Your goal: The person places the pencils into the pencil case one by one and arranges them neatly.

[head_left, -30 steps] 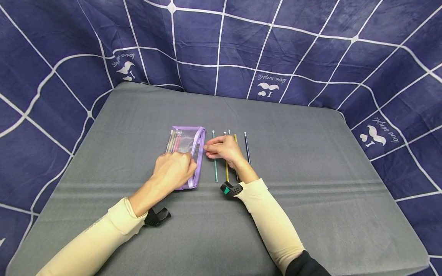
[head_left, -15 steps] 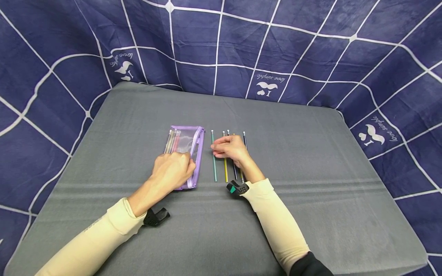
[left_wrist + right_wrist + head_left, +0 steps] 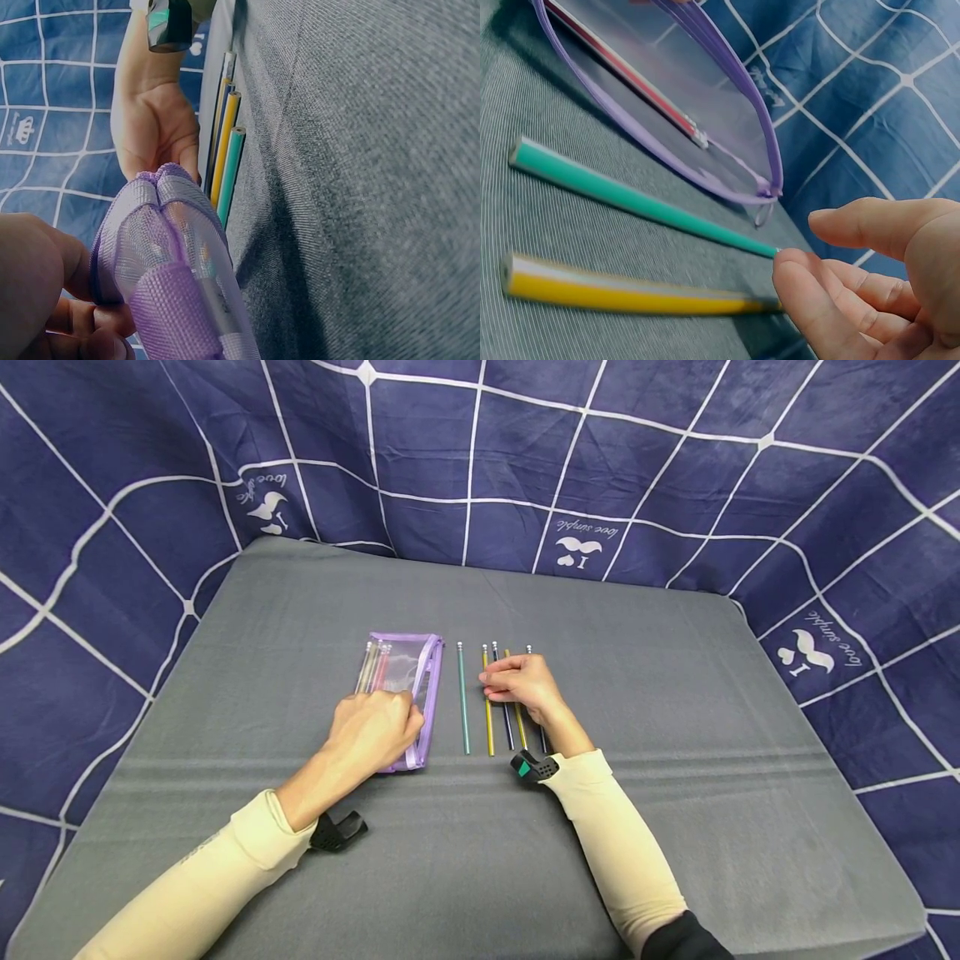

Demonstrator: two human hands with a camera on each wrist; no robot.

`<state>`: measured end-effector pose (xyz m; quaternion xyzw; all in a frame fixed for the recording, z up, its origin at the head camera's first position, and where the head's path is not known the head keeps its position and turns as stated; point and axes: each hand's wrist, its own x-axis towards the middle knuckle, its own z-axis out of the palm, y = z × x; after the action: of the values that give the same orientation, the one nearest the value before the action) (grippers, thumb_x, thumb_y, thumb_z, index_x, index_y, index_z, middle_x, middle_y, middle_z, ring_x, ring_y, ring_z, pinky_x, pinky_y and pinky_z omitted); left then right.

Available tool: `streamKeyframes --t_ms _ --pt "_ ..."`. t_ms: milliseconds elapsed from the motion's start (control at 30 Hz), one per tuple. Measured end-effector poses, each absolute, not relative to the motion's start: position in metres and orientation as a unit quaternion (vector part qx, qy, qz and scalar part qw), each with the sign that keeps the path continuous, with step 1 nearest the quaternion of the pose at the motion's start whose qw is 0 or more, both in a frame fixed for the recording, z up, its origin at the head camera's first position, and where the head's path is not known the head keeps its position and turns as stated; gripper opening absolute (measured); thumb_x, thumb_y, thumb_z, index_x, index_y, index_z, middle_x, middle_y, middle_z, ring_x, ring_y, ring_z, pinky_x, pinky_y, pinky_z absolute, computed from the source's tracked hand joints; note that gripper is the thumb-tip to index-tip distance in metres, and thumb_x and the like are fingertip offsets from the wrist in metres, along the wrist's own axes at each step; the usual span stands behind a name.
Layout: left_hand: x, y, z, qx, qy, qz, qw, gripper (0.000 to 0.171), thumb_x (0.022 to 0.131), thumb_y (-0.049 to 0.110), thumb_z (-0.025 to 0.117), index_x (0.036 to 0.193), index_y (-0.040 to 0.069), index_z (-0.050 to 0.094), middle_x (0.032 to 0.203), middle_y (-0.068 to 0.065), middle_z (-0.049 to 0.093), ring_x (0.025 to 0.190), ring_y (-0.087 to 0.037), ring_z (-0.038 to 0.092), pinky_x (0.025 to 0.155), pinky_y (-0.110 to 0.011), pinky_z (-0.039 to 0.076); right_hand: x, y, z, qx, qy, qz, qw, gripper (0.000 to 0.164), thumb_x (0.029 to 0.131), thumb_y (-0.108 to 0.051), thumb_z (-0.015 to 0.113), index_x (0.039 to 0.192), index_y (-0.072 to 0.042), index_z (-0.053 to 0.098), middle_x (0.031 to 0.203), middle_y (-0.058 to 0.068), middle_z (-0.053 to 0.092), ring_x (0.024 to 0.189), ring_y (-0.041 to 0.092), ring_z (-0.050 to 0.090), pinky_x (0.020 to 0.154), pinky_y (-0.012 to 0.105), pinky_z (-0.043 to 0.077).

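A clear mesh pencil case (image 3: 432, 702) with purple trim lies left of centre, and my left hand (image 3: 378, 727) grips its edge. Its zipped mouth gapes toward the right, and pencils, one of them red (image 3: 630, 76), show inside. My right hand (image 3: 525, 681) hovers over the row of loose pencils with nothing in it. In the right wrist view its thumb stands apart from the fingers, whose tips overlap the end of the yellow pencil (image 3: 630, 292). Left of that yellow one is a teal pencil (image 3: 463, 702). A dark blue pencil (image 3: 507, 727) and another yellow pencil (image 3: 521, 727) lie partly under the hand.
Another dark pencil (image 3: 543, 741) ends the row on the right, mostly hidden by the right hand. All rest on a grey cloth-covered surface (image 3: 712, 760). A blue cloth (image 3: 517, 460) with white grid lines rises behind and at both sides.
My right hand has moved right, from beside the case's mouth, past the teal pencil, to the yellow one. The left hand keeps its grip on the pencil case.
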<state>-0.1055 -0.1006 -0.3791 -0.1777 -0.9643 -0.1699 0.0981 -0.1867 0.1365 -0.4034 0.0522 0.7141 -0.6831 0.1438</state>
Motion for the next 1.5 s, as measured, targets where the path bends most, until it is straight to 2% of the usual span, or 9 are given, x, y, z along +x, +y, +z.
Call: streamKeyframes --t_ms 700,933,1100,1500 --pt "-0.106 -0.1 -0.376 -0.178 -0.966 -0.168 0.078 0.027 0.084 0.017 0.05 0.058 0.015 0.044 0.053 0.0 0.044 0.049 -0.023 0.046 0.045 -0.05 0.042 -0.192 0.173 -0.402 0.068 0.731 -0.67 0.111 0.019 0.083 0.008 0.068 0.1 0.016 0.063 0.073 0.007 0.068 0.057 0.011 0.066 0.058 0.024 0.055" --pt "-0.106 -0.101 -0.377 -0.178 -0.967 -0.167 0.074 0.028 0.085 0.017 0.049 0.058 0.015 0.043 0.053 0.001 0.044 0.049 -0.022 0.046 0.045 -0.049 0.042 -0.196 0.191 -0.403 0.084 0.751 -0.646 0.105 0.019 0.082 0.005 0.071 0.099 0.012 0.064 0.072 0.006 0.069 0.055 0.009 0.065 0.057 0.023 0.054" --pt "-0.106 -0.101 -0.377 -0.181 -0.966 -0.169 0.079 0.027 0.084 0.017 0.05 0.058 0.015 0.043 0.053 0.001 0.044 0.048 -0.022 0.046 0.045 -0.05 0.042 -0.196 0.2 -0.402 0.091 0.757 -0.64 0.095 0.022 0.082 0.004 0.073 0.099 0.013 0.065 0.071 0.006 0.069 0.055 0.009 0.065 0.057 0.024 0.054" --pt "-0.106 -0.101 -0.378 -0.181 -0.966 -0.167 0.083 0.027 0.084 0.017 0.051 0.058 0.015 0.044 0.052 0.001 0.045 0.048 -0.023 0.047 0.045 -0.05 0.042 -0.195 0.205 -0.402 0.106 0.797 -0.588 0.084 0.021 0.079 0.001 0.077 0.095 0.01 0.065 0.065 0.002 0.066 0.053 0.008 0.063 0.055 0.023 0.054"
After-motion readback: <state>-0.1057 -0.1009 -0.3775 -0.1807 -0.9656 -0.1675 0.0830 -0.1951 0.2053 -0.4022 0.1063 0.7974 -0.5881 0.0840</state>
